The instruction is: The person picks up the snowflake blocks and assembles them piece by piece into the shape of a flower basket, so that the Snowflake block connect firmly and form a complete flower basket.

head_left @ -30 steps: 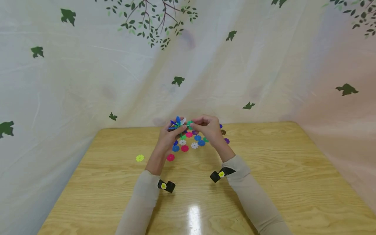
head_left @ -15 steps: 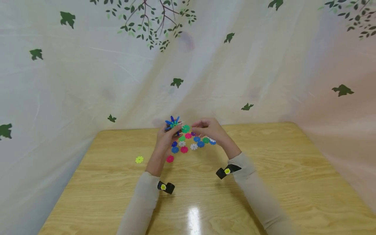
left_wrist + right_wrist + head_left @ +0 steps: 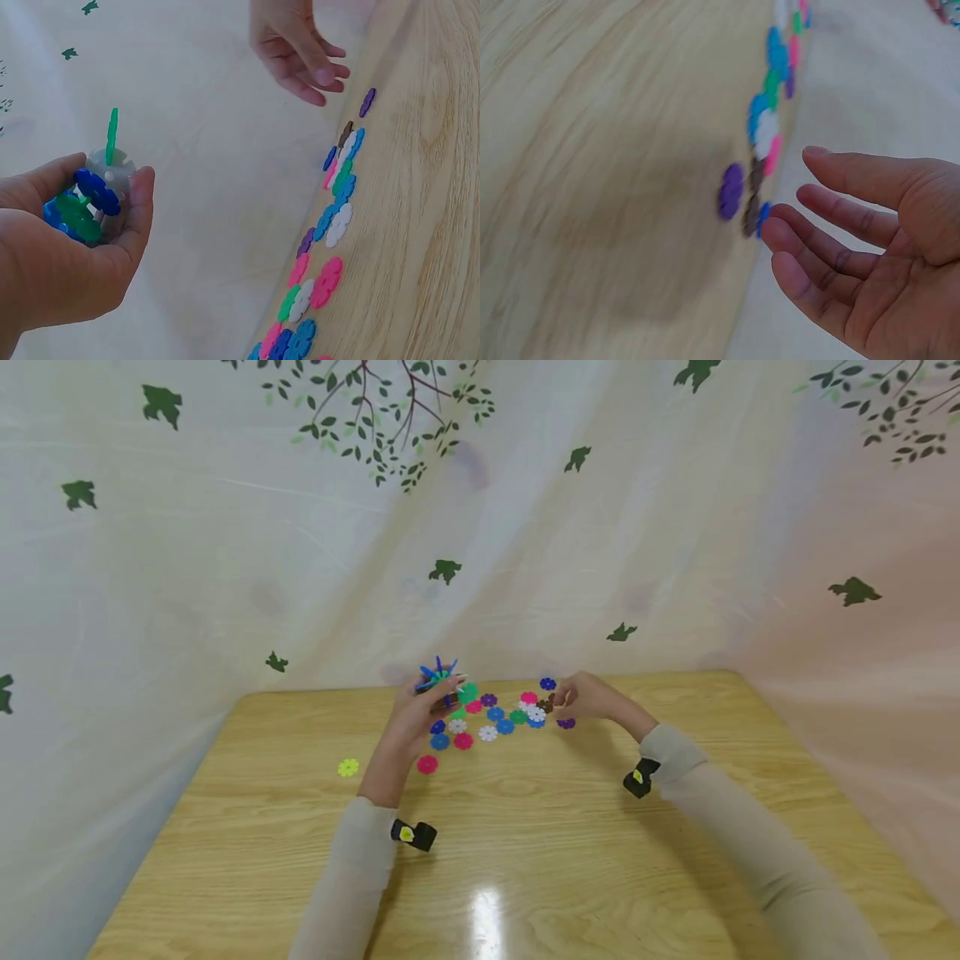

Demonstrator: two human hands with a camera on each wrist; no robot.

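My left hand (image 3: pixel 420 710) (image 3: pixel 90 225) holds up a small cluster of joined snowflake discs (image 3: pixel 442 681) (image 3: pixel 90 199), blue, green and white, above the table's far edge. My right hand (image 3: pixel 581 697) (image 3: pixel 855 247) hovers with relaxed fingers and nothing in it over the right end of a scatter of loose discs (image 3: pixel 495 718) (image 3: pixel 330 225). Just below its fingertips lie a brown disc (image 3: pixel 546 705) (image 3: pixel 751 213) and a purple disc (image 3: pixel 567 723) (image 3: pixel 731 190).
The wooden table (image 3: pixel 525 852) stands against a white curtain printed with green leaves (image 3: pixel 450 568). A lone yellow disc (image 3: pixel 348 767) lies to the left and a pink one (image 3: pixel 427 764) near my left wrist.
My right hand let go at the cluster and swung right to the end of the disc scatter, fingers opening. My left hand kept the cluster raised in about the same place.
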